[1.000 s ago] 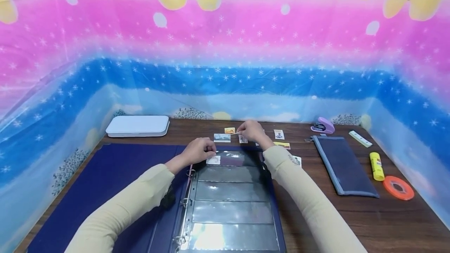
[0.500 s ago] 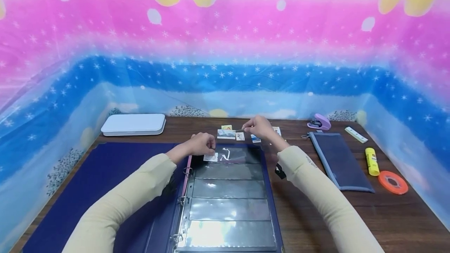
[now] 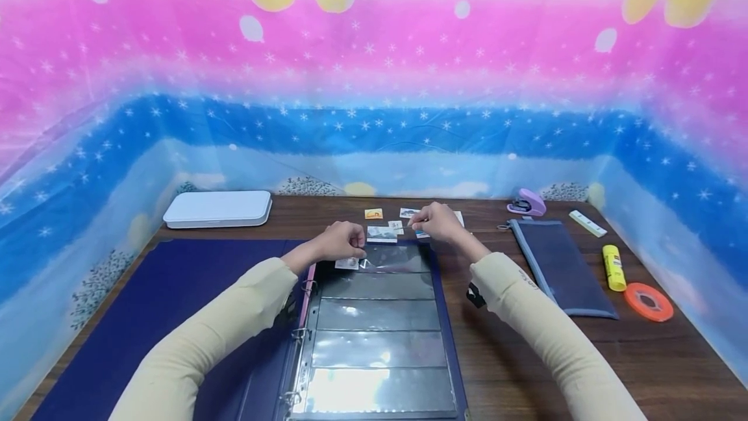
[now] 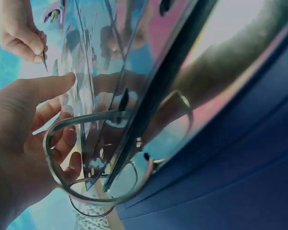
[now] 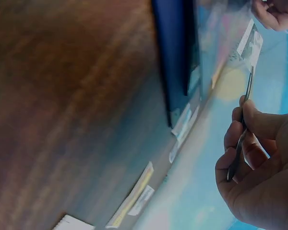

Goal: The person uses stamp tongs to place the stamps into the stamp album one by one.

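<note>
My right hand [image 3: 439, 222] pinches slim metal tweezers [image 5: 243, 129], their tips at a small landscape stamp [image 3: 382, 234] just above the top edge of the clear pocket page [image 3: 380, 285]. The stamp appears lifted in the right wrist view. My left hand [image 3: 341, 241] pinches the page's top pocket near its upper left, thumb in front and fingers curled behind in the left wrist view. A whitish stamp [image 3: 347, 264] shows inside that pocket below the left fingers. The page lies on metal rings [image 4: 53, 158] in an open dark-blue binder [image 3: 193, 297].
Several loose stamps lie behind the binder, including an orange one [image 3: 373, 214]. A white case [image 3: 217, 208] stands back left. To the right are a purple hole punch [image 3: 528, 203], a zip pouch [image 3: 561, 268], a whitish strip [image 3: 587, 223], a glue stick [image 3: 613, 267] and orange tape [image 3: 648, 302].
My right hand has moved right and slightly nearer, and the landscape stamp has come away from the orange stamp toward the page. My left hand has stayed at the top pocket.
</note>
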Tool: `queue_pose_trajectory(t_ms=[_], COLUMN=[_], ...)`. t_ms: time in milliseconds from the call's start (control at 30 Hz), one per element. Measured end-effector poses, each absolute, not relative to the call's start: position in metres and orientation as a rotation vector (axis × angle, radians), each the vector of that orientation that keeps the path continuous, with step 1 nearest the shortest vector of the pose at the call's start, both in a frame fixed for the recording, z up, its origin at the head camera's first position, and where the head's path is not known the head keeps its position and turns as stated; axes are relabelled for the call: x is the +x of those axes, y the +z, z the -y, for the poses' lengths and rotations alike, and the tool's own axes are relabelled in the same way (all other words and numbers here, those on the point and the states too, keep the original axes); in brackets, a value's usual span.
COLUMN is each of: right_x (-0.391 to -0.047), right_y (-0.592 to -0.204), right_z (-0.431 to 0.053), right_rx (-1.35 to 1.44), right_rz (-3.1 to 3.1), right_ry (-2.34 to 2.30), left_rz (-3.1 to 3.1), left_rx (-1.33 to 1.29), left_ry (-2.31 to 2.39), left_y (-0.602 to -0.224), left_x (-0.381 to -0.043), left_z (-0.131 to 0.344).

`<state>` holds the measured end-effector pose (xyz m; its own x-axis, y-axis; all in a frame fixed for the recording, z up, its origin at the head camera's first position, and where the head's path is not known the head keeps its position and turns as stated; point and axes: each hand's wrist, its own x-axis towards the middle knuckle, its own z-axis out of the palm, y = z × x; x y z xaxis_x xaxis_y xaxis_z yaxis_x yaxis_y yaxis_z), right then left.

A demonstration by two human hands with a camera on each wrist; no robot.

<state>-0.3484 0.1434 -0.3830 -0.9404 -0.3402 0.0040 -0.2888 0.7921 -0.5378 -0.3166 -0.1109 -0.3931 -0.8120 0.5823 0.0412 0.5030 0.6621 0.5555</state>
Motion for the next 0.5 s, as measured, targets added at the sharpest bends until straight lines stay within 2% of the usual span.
queue_pose_trajectory(t_ms=[500], right_x=[-0.339], right_y=[-0.394], right_z=[-0.141], right_rx=[-0.637], right_rz=[-2.938], right_ry=[-0.666], left_rz=[-2.718], left_rx=[0.862], left_ry=[1.067], left_y=[-0.409], left_x=[-0.315], left_z=[0.113])
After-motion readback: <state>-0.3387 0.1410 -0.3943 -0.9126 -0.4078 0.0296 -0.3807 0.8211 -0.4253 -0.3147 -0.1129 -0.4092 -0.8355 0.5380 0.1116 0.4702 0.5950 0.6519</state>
